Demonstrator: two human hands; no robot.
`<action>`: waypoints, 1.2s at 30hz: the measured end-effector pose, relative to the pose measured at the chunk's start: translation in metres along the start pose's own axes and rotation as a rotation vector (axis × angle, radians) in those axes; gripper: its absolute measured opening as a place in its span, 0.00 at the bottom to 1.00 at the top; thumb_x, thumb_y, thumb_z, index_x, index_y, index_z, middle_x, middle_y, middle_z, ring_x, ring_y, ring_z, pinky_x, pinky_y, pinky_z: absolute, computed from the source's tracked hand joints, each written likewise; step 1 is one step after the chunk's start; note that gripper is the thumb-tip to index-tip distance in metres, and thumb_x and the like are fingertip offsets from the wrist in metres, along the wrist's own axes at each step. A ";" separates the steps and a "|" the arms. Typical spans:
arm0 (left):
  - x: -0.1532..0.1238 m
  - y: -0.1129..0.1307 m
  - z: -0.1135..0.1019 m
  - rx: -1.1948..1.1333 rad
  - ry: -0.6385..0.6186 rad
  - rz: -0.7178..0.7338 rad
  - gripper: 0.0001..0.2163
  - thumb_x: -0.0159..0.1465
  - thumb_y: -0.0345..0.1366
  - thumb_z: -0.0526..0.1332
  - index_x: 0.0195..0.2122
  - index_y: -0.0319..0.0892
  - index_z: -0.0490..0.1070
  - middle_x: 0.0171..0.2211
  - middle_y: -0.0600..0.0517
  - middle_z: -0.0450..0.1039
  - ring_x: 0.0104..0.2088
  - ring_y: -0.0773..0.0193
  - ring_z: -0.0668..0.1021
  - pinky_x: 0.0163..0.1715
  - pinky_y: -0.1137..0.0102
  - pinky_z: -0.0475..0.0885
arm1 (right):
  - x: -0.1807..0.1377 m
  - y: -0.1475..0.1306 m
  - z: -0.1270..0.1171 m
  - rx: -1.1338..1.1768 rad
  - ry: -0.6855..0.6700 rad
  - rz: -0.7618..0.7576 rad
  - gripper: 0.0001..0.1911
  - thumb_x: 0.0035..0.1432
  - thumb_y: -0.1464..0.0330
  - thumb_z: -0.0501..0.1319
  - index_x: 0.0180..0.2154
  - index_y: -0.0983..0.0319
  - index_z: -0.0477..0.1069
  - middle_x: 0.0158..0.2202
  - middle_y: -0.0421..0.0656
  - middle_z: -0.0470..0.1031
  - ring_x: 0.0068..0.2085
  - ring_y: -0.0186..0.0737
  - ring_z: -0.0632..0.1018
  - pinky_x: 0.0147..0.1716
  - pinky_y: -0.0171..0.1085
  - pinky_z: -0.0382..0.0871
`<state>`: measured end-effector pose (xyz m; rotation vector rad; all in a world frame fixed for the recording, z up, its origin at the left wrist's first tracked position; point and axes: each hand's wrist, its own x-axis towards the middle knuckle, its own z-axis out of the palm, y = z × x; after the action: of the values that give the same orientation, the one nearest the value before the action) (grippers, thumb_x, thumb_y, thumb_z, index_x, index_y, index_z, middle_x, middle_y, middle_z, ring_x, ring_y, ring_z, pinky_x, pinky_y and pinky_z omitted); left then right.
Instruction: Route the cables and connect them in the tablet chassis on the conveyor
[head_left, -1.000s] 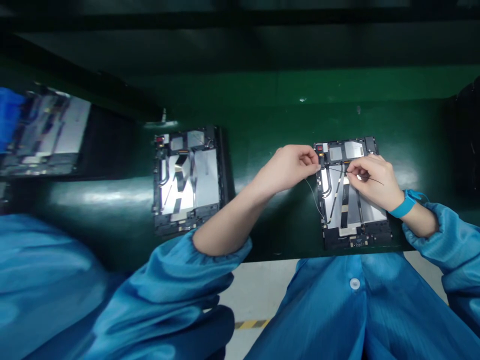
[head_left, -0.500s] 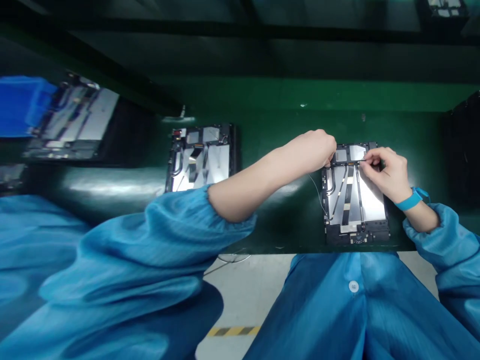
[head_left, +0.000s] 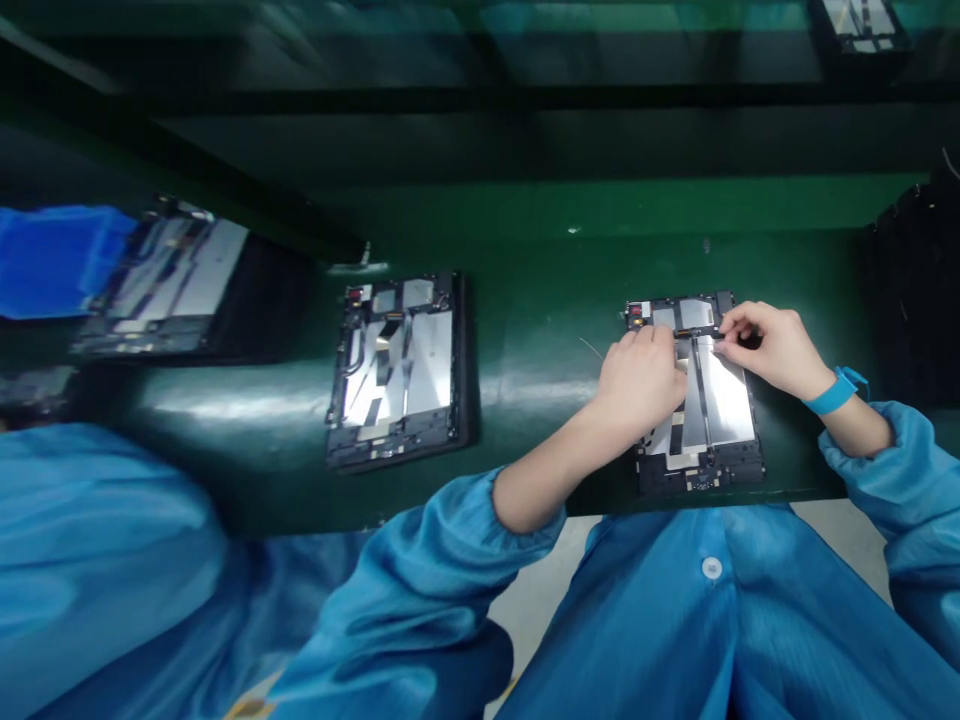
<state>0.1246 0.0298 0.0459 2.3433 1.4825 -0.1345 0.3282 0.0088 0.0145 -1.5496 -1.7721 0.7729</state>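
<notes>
An opened tablet (head_left: pixel 729 405) lies in front of me, its silver panels, dark flat cables and black frame exposed. My left hand (head_left: pixel 640 378) is closed over its upper left part, fingers curled down; whatever they may hold is hidden. A thin pale wire (head_left: pixel 592 347) sticks out beyond that hand. At the tablet's upper right, my right hand (head_left: pixel 776 348) pinches with thumb and forefinger near a dark strip across the panels. What lies in the pinch is too small to make out. A blue band (head_left: pixel 834 391) circles the right wrist.
Another opened tablet (head_left: pixel 431 370) lies to the left on the green table (head_left: pixel 525 300). Farther left are a stack of opened tablets (head_left: pixel 199 275) and a blue bin (head_left: pixel 56 260). A dark stack (head_left: pixel 911 290) stands at the right. A co-worker's blue sleeve (head_left: pixel 97 500) fills the lower left.
My left hand has come down and toward me, from the tablet's top edge onto its upper left part. The right hand keeps its pinch near the top. The view has shifted slightly.
</notes>
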 end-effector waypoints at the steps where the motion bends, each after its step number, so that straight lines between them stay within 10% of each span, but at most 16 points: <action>1: 0.000 -0.003 0.000 -0.039 0.015 0.005 0.12 0.63 0.25 0.57 0.45 0.36 0.75 0.44 0.39 0.80 0.48 0.47 0.81 0.48 0.57 0.76 | -0.001 0.005 -0.001 0.111 0.025 0.065 0.07 0.55 0.65 0.70 0.35 0.58 0.75 0.30 0.40 0.80 0.34 0.40 0.78 0.36 0.40 0.70; 6: 0.014 -0.015 -0.001 -0.172 0.174 0.162 0.07 0.66 0.34 0.62 0.41 0.40 0.78 0.47 0.42 0.78 0.50 0.47 0.78 0.53 0.53 0.73 | 0.001 0.025 0.002 0.438 0.082 0.272 0.23 0.42 0.54 0.78 0.31 0.59 0.72 0.27 0.40 0.78 0.29 0.38 0.78 0.34 0.39 0.74; 11: 0.053 -0.018 -0.002 -0.329 0.052 0.369 0.06 0.66 0.34 0.63 0.39 0.43 0.81 0.45 0.47 0.80 0.49 0.53 0.79 0.54 0.58 0.72 | 0.003 0.029 0.004 0.440 0.117 0.317 0.18 0.43 0.61 0.77 0.31 0.59 0.72 0.26 0.38 0.78 0.29 0.36 0.79 0.34 0.38 0.74; 36: 0.081 -0.009 -0.007 -0.410 -0.042 0.359 0.02 0.61 0.31 0.68 0.32 0.41 0.82 0.33 0.51 0.82 0.35 0.61 0.79 0.39 0.66 0.70 | 0.002 0.030 -0.003 0.564 0.117 0.353 0.20 0.42 0.65 0.77 0.31 0.58 0.67 0.24 0.36 0.77 0.26 0.36 0.80 0.30 0.36 0.75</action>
<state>0.1520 0.1048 0.0284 2.2002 0.9381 0.1948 0.3482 0.0144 -0.0069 -1.4818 -1.0721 1.2015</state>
